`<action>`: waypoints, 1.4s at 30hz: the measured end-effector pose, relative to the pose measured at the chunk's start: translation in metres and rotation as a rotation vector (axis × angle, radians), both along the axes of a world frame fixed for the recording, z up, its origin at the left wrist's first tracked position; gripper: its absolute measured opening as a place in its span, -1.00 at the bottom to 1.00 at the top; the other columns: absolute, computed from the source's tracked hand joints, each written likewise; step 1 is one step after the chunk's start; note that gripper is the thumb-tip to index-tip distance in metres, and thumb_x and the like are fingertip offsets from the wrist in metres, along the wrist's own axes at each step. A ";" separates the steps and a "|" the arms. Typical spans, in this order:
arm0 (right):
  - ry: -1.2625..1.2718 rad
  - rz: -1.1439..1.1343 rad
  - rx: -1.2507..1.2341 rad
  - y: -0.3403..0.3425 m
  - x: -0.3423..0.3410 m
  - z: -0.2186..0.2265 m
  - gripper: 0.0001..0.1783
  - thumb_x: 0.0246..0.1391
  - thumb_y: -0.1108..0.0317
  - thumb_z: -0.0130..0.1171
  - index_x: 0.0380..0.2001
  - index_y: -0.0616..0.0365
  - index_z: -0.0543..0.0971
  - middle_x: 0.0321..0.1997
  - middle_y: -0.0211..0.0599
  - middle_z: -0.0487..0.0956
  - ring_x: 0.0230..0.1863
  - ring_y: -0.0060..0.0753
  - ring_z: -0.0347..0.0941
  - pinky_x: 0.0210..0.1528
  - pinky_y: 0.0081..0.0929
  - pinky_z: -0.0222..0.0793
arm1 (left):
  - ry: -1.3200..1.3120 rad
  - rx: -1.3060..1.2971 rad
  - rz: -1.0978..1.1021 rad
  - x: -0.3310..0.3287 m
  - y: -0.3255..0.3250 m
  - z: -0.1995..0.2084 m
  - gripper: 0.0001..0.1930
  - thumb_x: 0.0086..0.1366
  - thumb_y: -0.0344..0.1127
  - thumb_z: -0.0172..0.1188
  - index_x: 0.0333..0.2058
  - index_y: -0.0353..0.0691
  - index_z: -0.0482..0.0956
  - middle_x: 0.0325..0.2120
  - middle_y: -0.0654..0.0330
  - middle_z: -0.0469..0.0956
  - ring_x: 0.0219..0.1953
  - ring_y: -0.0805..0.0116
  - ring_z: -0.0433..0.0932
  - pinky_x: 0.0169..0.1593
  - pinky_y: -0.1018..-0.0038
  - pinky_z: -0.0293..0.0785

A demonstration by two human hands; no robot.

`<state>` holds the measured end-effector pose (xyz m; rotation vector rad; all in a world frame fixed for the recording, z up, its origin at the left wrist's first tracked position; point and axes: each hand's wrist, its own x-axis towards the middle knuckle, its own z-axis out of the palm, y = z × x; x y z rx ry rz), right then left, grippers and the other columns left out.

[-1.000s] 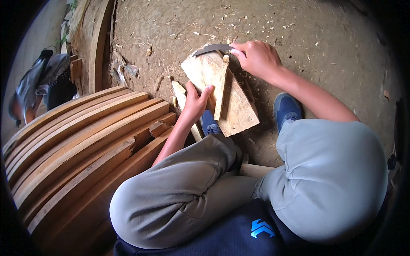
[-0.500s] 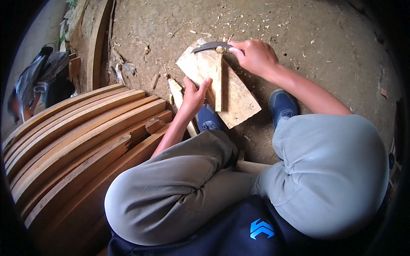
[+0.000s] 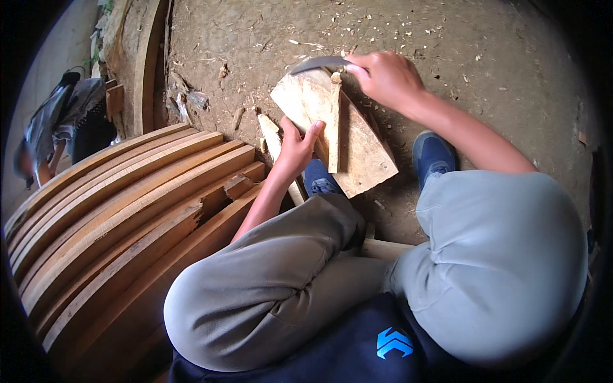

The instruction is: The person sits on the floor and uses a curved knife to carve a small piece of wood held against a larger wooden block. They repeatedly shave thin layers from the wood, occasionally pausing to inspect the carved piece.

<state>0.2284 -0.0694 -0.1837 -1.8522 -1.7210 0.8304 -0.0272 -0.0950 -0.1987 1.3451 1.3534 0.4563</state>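
My left hand [image 3: 299,145] is closed on the left edge of a pale, flat wooden board [image 3: 367,153], thumb on top and fingers curled partly out of sight. The board lies tilted above the ground, just past my left shoe. Along its upper face runs a narrow wooden strip [image 3: 334,127], close beside my left thumb; I cannot tell whether it is separate or part of the board. In my right hand [image 3: 389,80] is a knife with a dark, curved blade [image 3: 318,62], its handle hidden by my fingers. The blade reaches leftward across the board's far end.
Several long planks [image 3: 140,210] are stacked at the left. A thin wood offcut [image 3: 271,137] lies beside the board. Wood chips [image 3: 377,25] litter the dirt ground. My shoes [image 3: 434,156] flank the board. At the far left, another person [image 3: 76,115] bends down.
My right hand and the knife have moved slightly farther away relative to the board. My left hand keeps its grip on the board. The whole view has shifted a little.
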 end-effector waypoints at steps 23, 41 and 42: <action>-0.094 0.072 0.085 0.009 -0.003 0.003 -0.69 0.24 0.15 0.11 -0.04 -0.09 0.69 -0.31 -0.08 0.69 -0.36 -0.08 0.65 -0.25 -0.16 0.57 | 0.003 -0.063 0.029 -0.004 0.004 -0.002 -0.37 0.37 -0.20 0.24 0.08 -0.48 0.02 0.03 -0.12 0.38 0.09 0.27 0.40 0.17 0.39 0.37; -0.156 0.037 0.068 -0.008 0.004 0.014 -0.68 0.21 0.14 0.16 -0.03 -0.05 0.68 -0.29 -0.08 0.69 -0.37 -0.11 0.64 -0.27 -0.19 0.54 | 0.033 -0.063 0.008 -0.006 0.006 0.000 -0.41 0.37 -0.19 0.24 0.04 -0.45 0.05 -0.03 -0.10 0.41 0.02 0.30 0.43 0.10 0.42 0.42; -0.177 0.061 0.068 -0.004 0.002 0.017 -0.68 0.22 0.15 0.16 -0.03 -0.04 0.68 -0.31 -0.06 0.69 -0.37 -0.08 0.64 -0.27 -0.16 0.54 | 0.040 -0.061 0.008 -0.006 0.006 0.000 -0.41 0.38 -0.19 0.24 0.04 -0.44 0.05 -0.03 -0.10 0.41 0.02 0.31 0.44 0.09 0.43 0.42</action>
